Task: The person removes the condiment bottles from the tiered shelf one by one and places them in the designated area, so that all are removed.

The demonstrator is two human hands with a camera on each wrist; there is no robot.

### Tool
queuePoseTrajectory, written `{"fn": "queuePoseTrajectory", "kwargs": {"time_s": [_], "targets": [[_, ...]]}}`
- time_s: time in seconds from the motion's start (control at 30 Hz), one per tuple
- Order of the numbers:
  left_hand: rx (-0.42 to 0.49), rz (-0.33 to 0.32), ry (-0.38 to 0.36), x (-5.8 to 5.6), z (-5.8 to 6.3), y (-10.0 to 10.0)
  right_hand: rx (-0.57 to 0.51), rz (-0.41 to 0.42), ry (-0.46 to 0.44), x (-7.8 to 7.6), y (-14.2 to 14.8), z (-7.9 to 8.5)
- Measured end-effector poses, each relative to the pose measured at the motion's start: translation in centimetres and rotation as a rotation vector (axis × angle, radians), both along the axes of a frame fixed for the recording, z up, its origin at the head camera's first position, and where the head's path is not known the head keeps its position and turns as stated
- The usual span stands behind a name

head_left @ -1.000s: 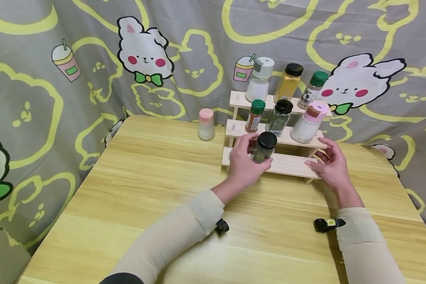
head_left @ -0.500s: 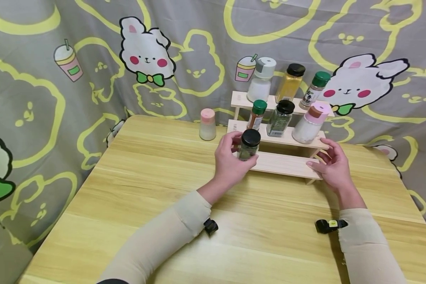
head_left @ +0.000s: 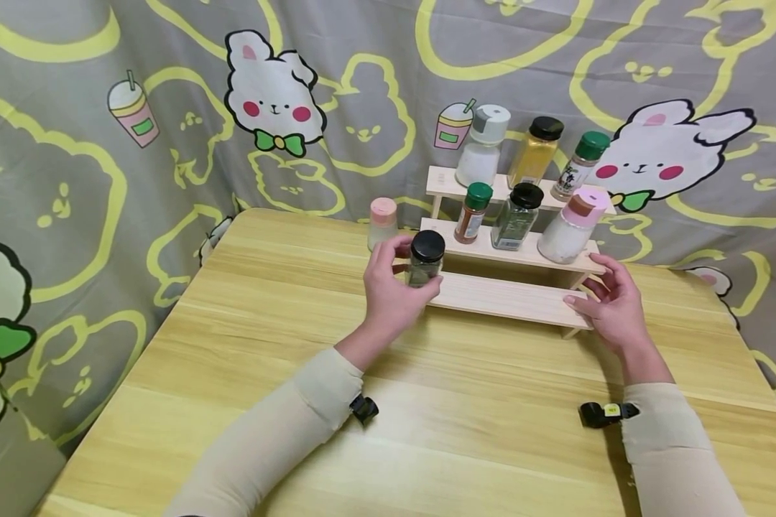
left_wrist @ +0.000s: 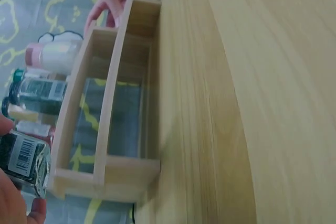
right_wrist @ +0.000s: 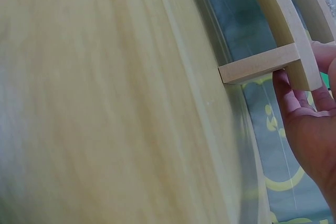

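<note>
My left hand grips a glass spice jar with a black lid and dark green contents. It holds the jar at the left end of the bottom shelf of a three-tier wooden spice rack. In the left wrist view, a barcode label shows on the jar, which is raised above the table. My right hand holds the right end of the rack, thumb at the bottom shelf and fingers near the middle one. The right wrist view shows its fingers around the shelf's end.
On the middle shelf stand a green-lidded bottle, a black-lidded herb jar and a pink-capped shaker. The top shelf bears a white shaker, a yellow spice jar and a green-lidded bottle. Behind my left hand is another pink-capped shaker.
My left hand has carried the black-lidded jar leftward along the bottom shelf to its left end, partly covering the pink-capped shaker on the table. My right hand stays on the rack.
</note>
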State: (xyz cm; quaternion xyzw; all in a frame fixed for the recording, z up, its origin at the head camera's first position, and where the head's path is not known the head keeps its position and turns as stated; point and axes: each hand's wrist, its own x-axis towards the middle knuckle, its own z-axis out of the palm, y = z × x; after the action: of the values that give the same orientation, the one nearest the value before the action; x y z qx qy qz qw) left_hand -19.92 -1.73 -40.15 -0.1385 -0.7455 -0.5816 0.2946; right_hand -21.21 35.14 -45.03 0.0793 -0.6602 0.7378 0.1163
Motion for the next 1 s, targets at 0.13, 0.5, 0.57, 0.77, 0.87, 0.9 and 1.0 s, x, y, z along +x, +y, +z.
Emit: {"fn": "queuePoseTrajectory", "kwargs": {"time_s": [0.13,0.5,0.57,0.77,0.87,0.9,1.0], "targets": [[0.013,0.029,0.013,-0.3,0.0,-1.0,0.001,0.001,-0.002,0.0,0.1,0.0],[0.020,0.101,-0.018,-1.2,-0.1,-3.2,-0.009,0.003,0.002,0.0,0.1,-0.1],[0.025,0.108,-0.023,-1.4,-0.1,-3.6,-0.010,0.002,0.003,0.0,0.1,-0.1],[0.045,0.127,-0.032,-2.0,-0.2,-4.7,-0.013,0.003,0.005,0.0,0.1,-0.2],[0.048,0.138,-0.037,-2.3,-0.3,-5.2,-0.010,0.004,0.008,-0.1,0.2,-0.3],[0.048,0.142,-0.040,-2.4,-0.3,-5.3,-0.008,0.005,0.010,-0.1,0.2,-0.3],[0.045,0.154,-0.047,-2.7,-0.5,-5.9,-0.006,0.007,0.012,-0.2,0.2,-0.3]]}}
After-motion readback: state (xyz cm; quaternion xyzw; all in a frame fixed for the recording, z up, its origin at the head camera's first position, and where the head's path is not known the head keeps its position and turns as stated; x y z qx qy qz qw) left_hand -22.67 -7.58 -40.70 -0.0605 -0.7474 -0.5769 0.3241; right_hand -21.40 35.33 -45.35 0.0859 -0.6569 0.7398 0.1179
